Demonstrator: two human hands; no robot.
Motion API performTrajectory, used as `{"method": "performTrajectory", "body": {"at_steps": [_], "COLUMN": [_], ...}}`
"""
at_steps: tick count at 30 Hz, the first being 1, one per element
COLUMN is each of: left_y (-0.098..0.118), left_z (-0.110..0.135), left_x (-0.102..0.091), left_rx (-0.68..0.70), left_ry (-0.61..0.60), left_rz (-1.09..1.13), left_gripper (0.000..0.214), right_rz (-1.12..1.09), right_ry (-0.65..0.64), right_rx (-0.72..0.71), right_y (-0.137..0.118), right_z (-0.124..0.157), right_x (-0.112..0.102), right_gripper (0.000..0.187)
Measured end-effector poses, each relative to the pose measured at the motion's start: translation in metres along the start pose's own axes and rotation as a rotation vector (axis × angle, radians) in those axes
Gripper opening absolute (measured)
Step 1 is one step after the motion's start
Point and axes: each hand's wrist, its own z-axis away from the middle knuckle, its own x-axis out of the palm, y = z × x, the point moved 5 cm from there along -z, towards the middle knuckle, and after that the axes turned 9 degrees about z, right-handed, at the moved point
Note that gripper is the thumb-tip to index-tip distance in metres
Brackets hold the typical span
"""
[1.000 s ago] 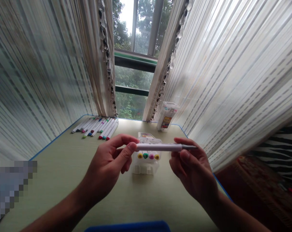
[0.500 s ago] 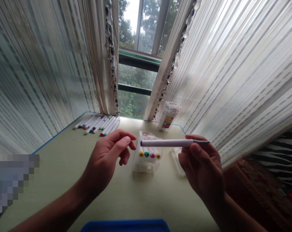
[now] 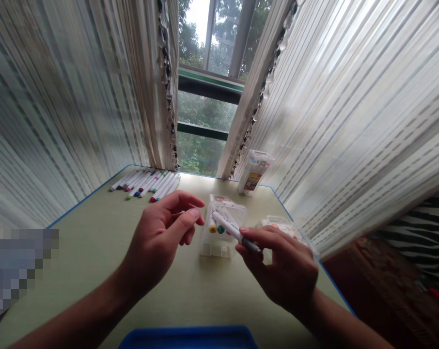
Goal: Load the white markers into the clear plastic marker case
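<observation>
My right hand (image 3: 283, 261) pinches a white marker (image 3: 228, 225) between thumb and fingers. The marker's dark end points down toward my palm, and its far end reaches over the clear plastic marker case (image 3: 215, 248). Inside that case lie several white markers with coloured ends, yellow (image 3: 212, 229) and green (image 3: 221, 230) among them. Just left of the case hovers my left hand (image 3: 168, 225), its fingers loosely bent and apart, with nothing visible in them.
Several loose markers (image 3: 147, 184) lie at the table's (image 3: 96, 252) far left. Another clear case (image 3: 254, 174) stands upright at the back. Behind my right hand is a clear plastic container (image 3: 277, 223), partly hidden. A blue tray edge (image 3: 186, 332) shows in front.
My right hand has moved left and down, tilting the marker from level to slanting over the case. The container behind it shows more now. My left hand has barely moved.
</observation>
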Motion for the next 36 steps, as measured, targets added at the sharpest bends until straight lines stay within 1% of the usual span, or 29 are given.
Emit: {"method": "performTrajectory", "body": {"at_steps": [4,7,12,17,19,23,30,36], "left_y": [0.001,0.002,0.0,-0.001,-0.002,-0.002,0.0,-0.001], "left_z": [0.0,0.0,0.0,0.002,0.002,0.003,0.003,0.004], "left_x": [0.001,0.002,0.002,0.002,0.003,0.005,0.008,0.008], "left_rx": [-0.004,-0.004,-0.018,-0.026,-0.028,-0.031,-0.023,-0.031], "left_ry": [-0.009,-0.016,-0.024,-0.044,-0.05,-0.063,-0.071,-0.084], "left_rz": [-0.01,-0.025,-0.027,-0.037,-0.052,-0.062,-0.064,-0.072], "left_gripper": [0.012,0.012,0.011,0.011,0.01,0.009,0.006,0.007], "right_rz": [0.035,0.084,0.116,0.104,0.117,0.183,0.375,0.389], "right_ry": [-0.034,-0.051,-0.091,-0.073,-0.076,-0.113,-0.175,-0.251], "right_rx": [-0.002,-0.028,-0.029,0.013,0.008,-0.014,-0.054,-0.034], "right_y": [0.003,0.001,-0.003,-0.001,0.0,0.001,-0.004,-0.007], "right_z": [-0.001,-0.005,-0.013,-0.017,-0.017,-0.015,-0.015,-0.018], "right_x": [0.007,0.015,0.026,0.027,0.028,0.034,0.04,0.039], "right_gripper": [0.024,0.019,0.018,0.017,0.016,0.017,0.019,0.022]}}
